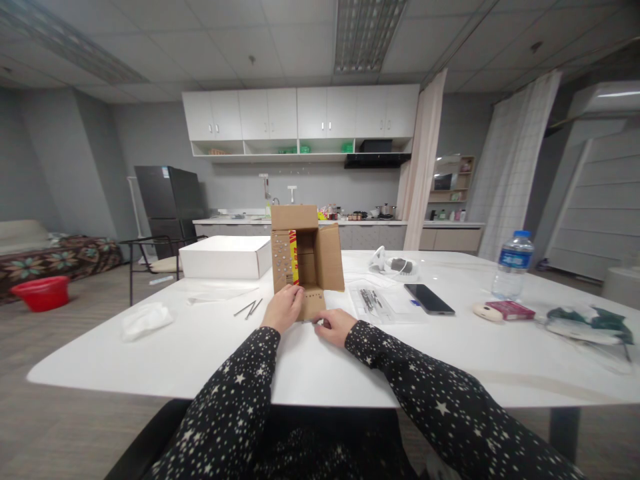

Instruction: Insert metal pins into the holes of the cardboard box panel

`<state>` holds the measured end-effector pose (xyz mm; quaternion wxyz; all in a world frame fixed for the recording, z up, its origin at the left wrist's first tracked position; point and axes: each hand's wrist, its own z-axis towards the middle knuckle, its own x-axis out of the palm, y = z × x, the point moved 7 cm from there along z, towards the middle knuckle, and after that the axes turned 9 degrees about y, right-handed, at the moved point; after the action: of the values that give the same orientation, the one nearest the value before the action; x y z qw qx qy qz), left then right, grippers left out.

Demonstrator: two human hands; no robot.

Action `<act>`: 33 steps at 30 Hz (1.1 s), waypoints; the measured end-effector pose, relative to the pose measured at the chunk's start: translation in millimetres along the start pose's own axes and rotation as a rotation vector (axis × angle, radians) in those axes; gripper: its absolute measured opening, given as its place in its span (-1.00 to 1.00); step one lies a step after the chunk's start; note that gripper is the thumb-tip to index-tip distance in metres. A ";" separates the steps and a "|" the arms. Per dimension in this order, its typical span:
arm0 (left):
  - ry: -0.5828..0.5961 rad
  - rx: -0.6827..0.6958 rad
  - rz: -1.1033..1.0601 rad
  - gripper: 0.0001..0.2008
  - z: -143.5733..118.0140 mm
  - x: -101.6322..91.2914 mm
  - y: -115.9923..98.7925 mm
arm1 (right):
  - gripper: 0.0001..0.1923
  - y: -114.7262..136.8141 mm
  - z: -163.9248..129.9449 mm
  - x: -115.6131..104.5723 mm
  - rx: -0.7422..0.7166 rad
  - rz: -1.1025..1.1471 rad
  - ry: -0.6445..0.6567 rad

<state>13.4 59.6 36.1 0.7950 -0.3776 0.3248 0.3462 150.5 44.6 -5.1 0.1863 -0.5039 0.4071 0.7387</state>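
Note:
An open cardboard box (306,252) lies on the white table in front of me, its mouth towards me and its flaps spread. Small shiny dots cover its left flap (283,257), beside a red and yellow strip. My left hand (284,308) grips the box low at the left, fingers bent round the lower part of that flap. By the near edge of the bottom flap (313,305), my right hand (337,327) is closed with its fingertips together. Whatever is between those fingertips is too small to make out.
Left of the box are a white box (225,257), some long metal pieces (249,308) and a crumpled tissue (146,321). To the right lie a clear case with small tools (371,303), a phone (429,299), a white corded device (393,265), a water bottle (513,267) and a red packet (511,311).

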 end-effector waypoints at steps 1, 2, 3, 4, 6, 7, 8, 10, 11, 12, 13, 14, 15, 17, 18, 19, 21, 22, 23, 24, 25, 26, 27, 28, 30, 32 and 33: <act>0.003 -0.001 0.001 -0.65 0.0 0.2 0.3 | -0.72 -0.5 0.3 0.3 -0.002 0.000 -0.001; 0.004 -0.004 0.003 -0.66 0.1 0.3 0.6 | -0.72 -1.1 0.6 0.6 -0.004 0.000 -0.002; 0.003 -0.008 0.006 -0.66 0.1 0.4 1.1 | -0.72 -1.6 0.8 0.9 -0.005 -0.001 -0.003; 0.000 -0.013 0.010 -0.68 0.0 0.3 1.7 | -0.72 -2.1 1.0 1.3 -0.007 -0.002 -0.003; -0.013 -0.019 0.018 -0.71 -0.2 -0.1 2.9 | -0.72 -2.3 0.9 1.4 -0.008 -0.001 -0.002; -0.021 -0.020 0.020 -0.73 -0.3 -0.4 3.4 | -0.71 -2.1 0.7 1.3 -0.007 0.000 -0.001; -0.028 -0.019 0.022 -0.75 -0.5 -0.6 3.7 | -0.71 -1.6 0.3 0.9 -0.005 0.001 0.000; -0.039 -0.014 0.028 -0.78 -0.7 -1.1 3.9 | -0.72 -0.1 -0.6 -0.2 0.003 -0.003 0.000; -0.043 -0.015 0.031 -0.80 -0.8 -1.4 4.1 | -0.72 0.9 -1.0 -0.9 0.006 -0.007 0.000; -0.047 -0.019 0.033 -0.82 -0.9 -1.7 4.5 | -0.73 1.9 -1.4 -1.5 0.008 -0.011 0.000; -0.052 -0.026 0.036 -0.85 -1.0 -2.2 5.0 | -0.73 2.8 -1.7 -1.8 0.008 -0.013 0.001; -0.057 -0.036 0.039 -0.87 -1.1 -2.8 5.6 | -0.73 3.5 -1.9 -2.1 0.009 -0.013 0.004; -0.062 -0.047 0.044 -0.88 -1.3 -3.4 6.3 | -0.73 3.9 -2.0 -2.2 0.010 -0.012 0.007; -0.064 -0.080 0.062 -0.90 -1.9 -4.3 8.1 | -0.73 3.9 -2.0 -2.2 0.012 -0.007 0.010; -0.057 -0.099 0.075 -0.89 -2.2 -4.4 9.1 | -0.74 3.8 -1.9 -2.2 0.011 -0.005 0.011; -0.046 -0.119 0.090 -0.88 -2.5 -4.3 10.0 | -0.74 3.7 -1.7 -2.2 0.008 -0.002 0.009; -0.017 -0.156 0.120 -0.86 -3.0 -3.7 11.4 | -0.74 2.9 -1.3 -1.7 0.007 0.002 0.009; 0.000 -0.169 0.135 -0.85 -3.2 -3.1 11.6 | -0.74 2.3 -1.1 -1.4 0.007 0.004 0.009; 0.017 -0.176 0.149 -0.83 -3.2 -2.4 11.5 | -0.74 1.7 -0.9 -0.9 0.008 0.006 0.008; 0.033 -0.179 0.162 -0.82 -3.1 -1.6 11.2 | -0.74 1.1 -0.7 -0.5 0.008 0.007 0.007; 0.049 -0.178 0.175 -0.81 -2.9 -0.7 10.8 | -0.74 0.5 -0.5 -0.1 0.007 0.006 0.005; 0.064 -0.175 0.187 -0.81 -2.6 0.4 10.4 | -0.74 -0.1 -0.3 0.3 0.006 0.003 0.004; 0.077 -0.169 0.197 -0.80 -2.4 1.4 9.9 | -0.74 -0.6 -0.2 0.7 0.004 0.000 0.004; 0.088 -0.162 0.202 -0.79 -2.2 2.3 9.4 | -0.73 -1.0 0.0 1.0 0.003 -0.003 0.004; 0.106 -0.156 0.200 -0.78 -2.0 3.8 8.9 | -0.73 -1.5 0.1 1.2 0.001 -0.005 0.004; 0.108 -0.162 0.190 -0.78 -2.3 3.7 8.8 | -0.72 -1.3 -0.1 1.0 0.000 -0.003 0.005; 0.099 -0.165 0.182 -0.79 -2.6 2.9 8.6 | -0.72 -1.1 -0.2 0.9 0.001 -0.002 0.006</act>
<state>7.5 62.4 29.3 0.7096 -0.4275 0.3668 0.4233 151.0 45.0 -6.3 0.1861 -0.5066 0.4075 0.7367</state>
